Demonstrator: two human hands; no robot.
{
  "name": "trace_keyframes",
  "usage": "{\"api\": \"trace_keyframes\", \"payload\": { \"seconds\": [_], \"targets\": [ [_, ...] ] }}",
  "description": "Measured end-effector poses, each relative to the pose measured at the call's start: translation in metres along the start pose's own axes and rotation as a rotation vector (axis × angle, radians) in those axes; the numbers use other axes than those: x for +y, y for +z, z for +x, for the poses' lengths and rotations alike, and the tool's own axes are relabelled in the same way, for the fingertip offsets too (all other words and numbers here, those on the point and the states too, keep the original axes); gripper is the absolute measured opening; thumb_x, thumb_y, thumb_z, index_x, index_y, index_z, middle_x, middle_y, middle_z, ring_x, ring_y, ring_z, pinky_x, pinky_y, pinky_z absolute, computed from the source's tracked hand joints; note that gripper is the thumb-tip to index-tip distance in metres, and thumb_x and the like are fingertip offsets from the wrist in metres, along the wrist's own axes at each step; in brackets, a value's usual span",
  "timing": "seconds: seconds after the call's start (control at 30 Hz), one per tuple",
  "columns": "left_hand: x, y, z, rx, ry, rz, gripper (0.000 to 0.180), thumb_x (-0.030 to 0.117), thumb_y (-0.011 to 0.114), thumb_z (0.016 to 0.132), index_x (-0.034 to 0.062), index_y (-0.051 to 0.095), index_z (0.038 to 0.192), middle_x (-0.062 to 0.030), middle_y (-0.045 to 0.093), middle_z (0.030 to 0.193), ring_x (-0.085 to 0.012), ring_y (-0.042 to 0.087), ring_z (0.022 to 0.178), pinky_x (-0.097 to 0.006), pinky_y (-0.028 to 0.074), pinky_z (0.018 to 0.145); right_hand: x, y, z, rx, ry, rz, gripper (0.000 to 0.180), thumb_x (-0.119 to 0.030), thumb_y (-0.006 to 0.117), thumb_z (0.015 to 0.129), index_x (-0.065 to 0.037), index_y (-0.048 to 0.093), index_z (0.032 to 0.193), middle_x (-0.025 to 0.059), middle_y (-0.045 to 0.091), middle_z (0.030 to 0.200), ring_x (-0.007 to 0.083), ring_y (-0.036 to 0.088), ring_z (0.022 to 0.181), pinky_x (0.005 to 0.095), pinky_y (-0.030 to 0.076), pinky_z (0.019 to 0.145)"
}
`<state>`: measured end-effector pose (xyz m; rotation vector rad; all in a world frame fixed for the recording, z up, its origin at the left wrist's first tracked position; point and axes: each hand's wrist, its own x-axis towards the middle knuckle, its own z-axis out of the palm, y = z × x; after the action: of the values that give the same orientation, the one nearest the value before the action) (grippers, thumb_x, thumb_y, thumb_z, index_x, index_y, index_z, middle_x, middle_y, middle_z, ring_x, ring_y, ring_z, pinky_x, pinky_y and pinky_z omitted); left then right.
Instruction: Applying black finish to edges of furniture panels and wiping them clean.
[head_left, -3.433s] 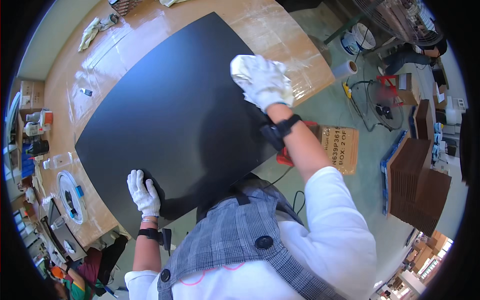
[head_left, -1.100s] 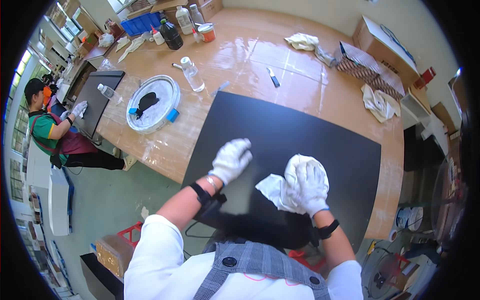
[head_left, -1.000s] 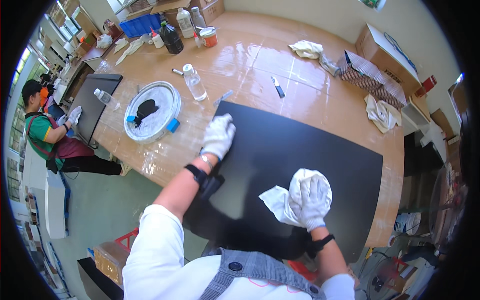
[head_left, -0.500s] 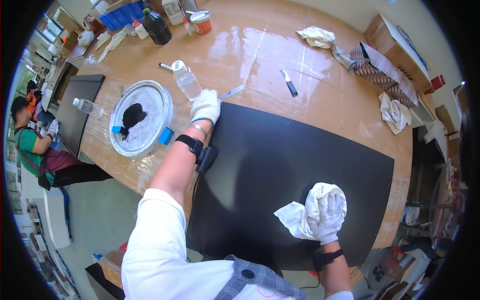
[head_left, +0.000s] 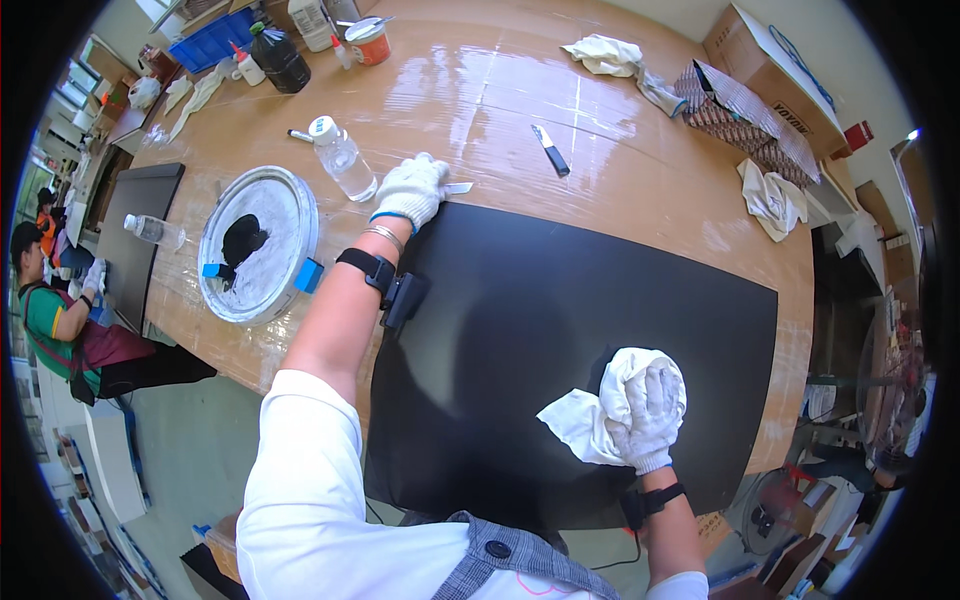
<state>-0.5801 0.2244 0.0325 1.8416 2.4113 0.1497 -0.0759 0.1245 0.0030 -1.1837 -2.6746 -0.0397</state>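
By the panel [head_left: 640, 300], the left hand [head_left: 412, 190], grip unclear, now hides more of the strip [head_left: 459, 188]; the right hand [head_left: 652, 412] lies flat on cloth [head_left: 578, 427].

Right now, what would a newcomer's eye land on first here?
Probably the large black panel in the middle, with the gloved right hand holding a bunched white cloth over its right half. Next comes the round whitish tray with a black patch, left of the panel on the table.

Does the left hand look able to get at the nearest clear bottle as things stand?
Likely yes: the left hand is close beside the clear bottle, with nothing visible between them. It is also at a thin pale strip; whether it grips that, I cannot tell.
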Motion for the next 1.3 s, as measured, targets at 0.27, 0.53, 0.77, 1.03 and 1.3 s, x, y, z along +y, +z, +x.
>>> {"api": "trace_keyframes", "payload": {
  "seconds": [0.27, 0.53, 0.77, 1.03, 1.3],
  "targets": [
    [0.004, 0.006, 0.035, -0.207, 0.010, 0.189, 0.025, 0.022, 0.057, 0.085, 0.0082, 0.073, 0.099, -0.0199, 0.069, 0.103, -0.0369, 0.068, 0.093, -0.046, 0.054, 0.084, -0.001, -0.008, 0.000, 0.007, 0.010, -0.003, 0.056, -0.053, 0.059, 0.080, -0.022, 0.062, 0.126, 0.0146, 0.050, 0.139, 0.0410, 0.042, 0.132, 0.0579, 0.030, 0.109],
    [-0.008, 0.005, 0.027, 0.271, 0.228, -0.096, 0.007, 0.012, 0.060, 0.085, 0.0061, 0.058, 0.088, -0.0158, 0.061, 0.084, -0.0356, 0.059, 0.080, -0.043, 0.048, 0.073, -0.001, -0.007, 0.003, -0.131, 0.093, 0.010, 0.071, -0.057, 0.052, 0.084, -0.030, 0.037, 0.148, 0.0113, 0.030, 0.155, 0.0323, 0.025, 0.145, 0.0566, 0.016, 0.116],
    [0.139, -0.051, -0.087, 0.000, 0.099, -0.799, 0.016, 0.009, 0.058, 0.095, 0.0047, 0.059, 0.111, 0.0031, 0.059, 0.092, -0.0061, 0.051, 0.079, -0.022, 0.045, 0.070, -0.006, 0.002, 0.024, -0.092, 0.345, 0.212, 0.073, -0.061, 0.044, 0.089, -0.024, 0.032, 0.150, 0.0139, 0.023, 0.158, 0.0354, 0.015, 0.147, 0.0538, 0.005, 0.118],
    [0.292, -0.043, -0.265, -0.283, 0.240, -1.057, 0.016, -0.003, 0.058, 0.092, 0.0031, 0.058, 0.107, -0.0002, 0.059, 0.101, -0.0065, 0.053, 0.088, -0.023, 0.046, 0.081, -0.036, -0.097, -0.036, -0.005, 0.382, 1.469, 0.036, -0.022, 0.058, 0.095, 0.000, 0.056, 0.124, 0.0155, 0.062, 0.111, 0.0254, 0.058, 0.108, 0.0356, 0.045, 0.097],
    [0.426, 0.031, -0.358, -0.300, 0.281, -0.927, 0.033, 0.000, 0.060, 0.091, -0.0009, 0.053, 0.124, -0.0085, 0.059, 0.118, -0.0157, 0.059, 0.105, -0.031, 0.050, 0.092, 0.058, -0.087, -0.207, 0.428, 0.661, 1.802, 0.021, -0.018, 0.051, 0.101, 0.001, 0.055, 0.109, 0.0099, 0.065, 0.103, 0.0149, 0.063, 0.093, 0.0317, 0.051, 0.087]
  ]
}}
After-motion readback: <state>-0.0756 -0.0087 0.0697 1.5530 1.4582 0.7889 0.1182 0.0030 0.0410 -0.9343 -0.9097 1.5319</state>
